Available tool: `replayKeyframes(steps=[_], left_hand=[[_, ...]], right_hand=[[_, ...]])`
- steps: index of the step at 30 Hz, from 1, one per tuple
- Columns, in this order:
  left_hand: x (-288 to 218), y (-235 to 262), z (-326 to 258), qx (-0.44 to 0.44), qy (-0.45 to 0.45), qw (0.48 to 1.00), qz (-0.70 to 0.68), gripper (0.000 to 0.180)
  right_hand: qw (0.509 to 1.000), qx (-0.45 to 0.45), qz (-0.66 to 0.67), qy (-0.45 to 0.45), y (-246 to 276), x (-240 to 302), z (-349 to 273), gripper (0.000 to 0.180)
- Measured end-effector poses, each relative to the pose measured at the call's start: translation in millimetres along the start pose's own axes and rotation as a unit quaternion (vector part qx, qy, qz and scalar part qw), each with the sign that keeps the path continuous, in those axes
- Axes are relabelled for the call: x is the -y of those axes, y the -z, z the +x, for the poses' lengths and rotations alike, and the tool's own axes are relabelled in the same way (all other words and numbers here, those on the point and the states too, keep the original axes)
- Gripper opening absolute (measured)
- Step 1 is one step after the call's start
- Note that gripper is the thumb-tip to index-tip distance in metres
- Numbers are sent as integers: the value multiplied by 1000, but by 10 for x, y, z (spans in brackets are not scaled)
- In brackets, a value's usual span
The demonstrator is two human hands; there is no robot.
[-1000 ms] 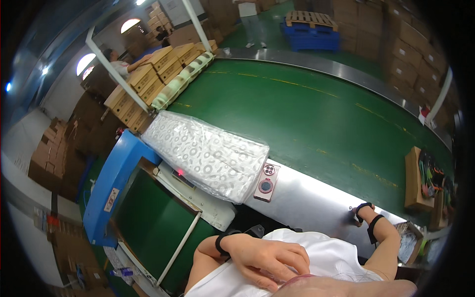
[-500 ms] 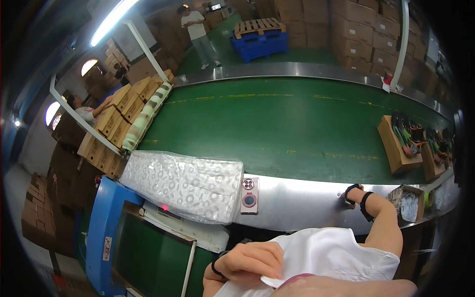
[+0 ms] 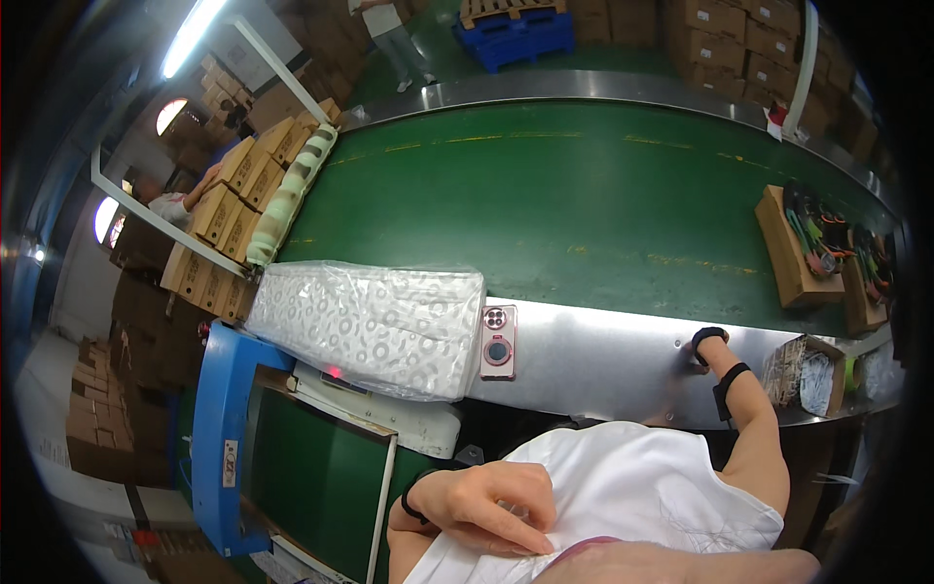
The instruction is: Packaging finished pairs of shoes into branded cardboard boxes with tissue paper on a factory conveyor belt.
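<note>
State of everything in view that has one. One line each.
Left hand: fingers bent, against white shirt
Right hand: at metal ledge, grip unclear
Phone: lying back up, lenses showing
Patterned pack: in clear plastic, lying flat
Tube light: lit
Red indicator: lit
Brown cartons at left: stacked
Green belt: running or stopped, can't tell

White top (image 3: 623, 477): one, plain, softly creased, worn by the person; the left hand (image 3: 486, 501) rests bent-fingered against its front. Counter (image 3: 593, 360): one, silver metal, smooth, flat, reflective; a long strip just beyond the top, right hand (image 3: 717, 356) set towards its right end.
</note>
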State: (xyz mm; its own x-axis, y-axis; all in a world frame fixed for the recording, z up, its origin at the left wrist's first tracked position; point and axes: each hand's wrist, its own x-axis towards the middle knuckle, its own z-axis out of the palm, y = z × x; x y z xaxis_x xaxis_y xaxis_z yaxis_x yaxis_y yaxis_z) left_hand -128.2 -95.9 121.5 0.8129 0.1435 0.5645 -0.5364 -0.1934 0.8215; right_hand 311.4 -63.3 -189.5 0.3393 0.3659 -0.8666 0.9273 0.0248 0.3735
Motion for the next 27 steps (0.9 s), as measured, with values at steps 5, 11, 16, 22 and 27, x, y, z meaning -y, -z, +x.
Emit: replayKeyframes(steps=[5, 11, 16, 22, 27], left_hand=[[6, 2, -64, 2, 12, 1000, 20, 13], [-47, -75, 24, 4, 46, 998, -38, 8], [-10, 76, 241, 3, 79, 990, -114, 13], [167, -217, 715, 3, 76, 997, -34, 27], [205, -414, 849, 70, 54, 991, -104, 28]], right_hand=[[991, -27, 130, 6, -66, -63, -3, 39], [874, -364, 306, 101, 149, 260, -431, 52], [802, -435, 332, 241, 590, 887, -558, 55], [718, -584, 274, 263, 712, 1546, -352, 50], [656, -658, 264, 258, 650, 1723, -348, 42]])
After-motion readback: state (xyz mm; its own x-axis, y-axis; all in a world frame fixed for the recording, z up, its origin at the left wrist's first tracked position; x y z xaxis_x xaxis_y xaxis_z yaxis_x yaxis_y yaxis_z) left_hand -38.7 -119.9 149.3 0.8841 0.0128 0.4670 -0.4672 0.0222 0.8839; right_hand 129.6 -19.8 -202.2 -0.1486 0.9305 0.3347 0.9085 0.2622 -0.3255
